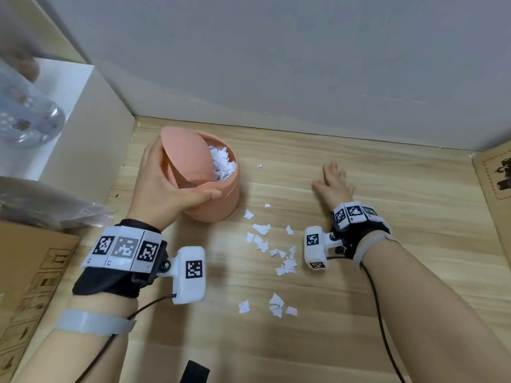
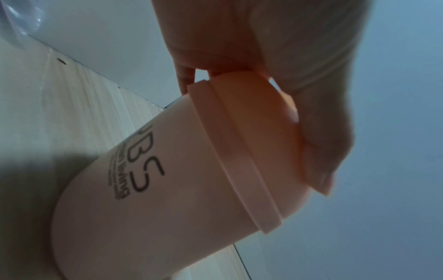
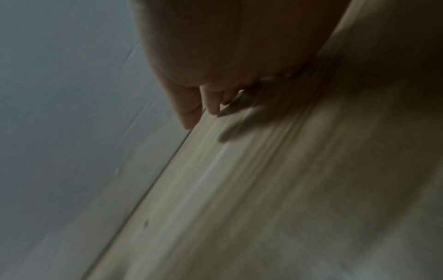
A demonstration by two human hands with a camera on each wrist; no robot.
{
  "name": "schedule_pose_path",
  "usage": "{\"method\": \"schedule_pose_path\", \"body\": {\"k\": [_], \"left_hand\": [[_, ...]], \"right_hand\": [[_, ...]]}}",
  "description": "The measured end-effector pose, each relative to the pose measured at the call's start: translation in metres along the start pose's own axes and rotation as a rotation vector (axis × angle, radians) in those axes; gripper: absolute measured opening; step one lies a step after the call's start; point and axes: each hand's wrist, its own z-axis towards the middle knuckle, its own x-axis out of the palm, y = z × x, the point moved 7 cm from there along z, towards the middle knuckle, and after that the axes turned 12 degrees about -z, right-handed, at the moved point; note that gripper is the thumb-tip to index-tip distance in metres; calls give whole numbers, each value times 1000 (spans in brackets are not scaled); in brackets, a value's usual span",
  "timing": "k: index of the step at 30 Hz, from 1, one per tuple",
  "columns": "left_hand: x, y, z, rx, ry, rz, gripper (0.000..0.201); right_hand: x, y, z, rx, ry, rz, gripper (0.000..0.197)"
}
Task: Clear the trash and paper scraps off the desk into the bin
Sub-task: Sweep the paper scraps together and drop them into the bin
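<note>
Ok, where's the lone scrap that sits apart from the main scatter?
In the head view, the lone scrap lies on the desk near the back wall, between the pink bin and the right hand, touching neither.

— What frames the scene?
— A plain grey-white wall point(image 1: 276, 51) meets a pale wood-grain bench point(image 1: 359, 313) under soft, even light.
— And the sides?
— A white box point(image 1: 91, 128) stands left, brown cardboard point(image 1: 30, 272) lies beside it, and another cardboard panel point(image 1: 495, 175) lies right.
</note>
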Motion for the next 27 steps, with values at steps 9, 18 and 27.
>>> {"method": "schedule_pose_path", "body": {"k": [9, 18, 27], "left_hand": [[-11, 2, 15, 29, -80, -78, 102], [-18, 7, 18, 13, -57, -92, 91], [-11, 3, 1, 13, -15, 43, 115]], "right_hand": [[55, 84, -57, -493, 425, 212, 57], [59, 133, -6, -434, 353, 85, 55], [91, 77, -92, -810, 654, -394, 47]]}}
